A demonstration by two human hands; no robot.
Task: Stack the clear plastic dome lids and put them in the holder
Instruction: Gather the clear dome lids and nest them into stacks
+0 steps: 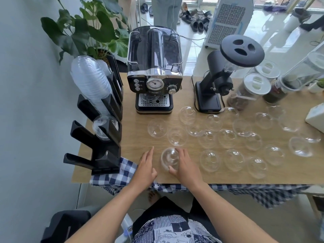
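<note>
Several clear plastic dome lids [226, 137] lie scattered over the wooden table [136, 141], most to the right. My right hand [185, 165] grips one dome lid [169, 157] near the front edge, thumb under it and fingers around its right side. Just left of that lid, my left hand [146, 168] rests flat on the table with fingers apart, holding nothing. A black slotted holder [103, 151] stands at the table's left edge. Its upper slot carries a tall stack of lids [91, 79], and a lower slot holds a single lid [104, 126].
A black espresso machine [154, 71] stands at the back, a black grinder [228, 67] to its right, then jars [254, 88] with white lids. A white box [315, 116] sits at the right edge. A checked cloth [114, 174] hangs over the front edge. A potted plant [91, 28] stands behind the holder.
</note>
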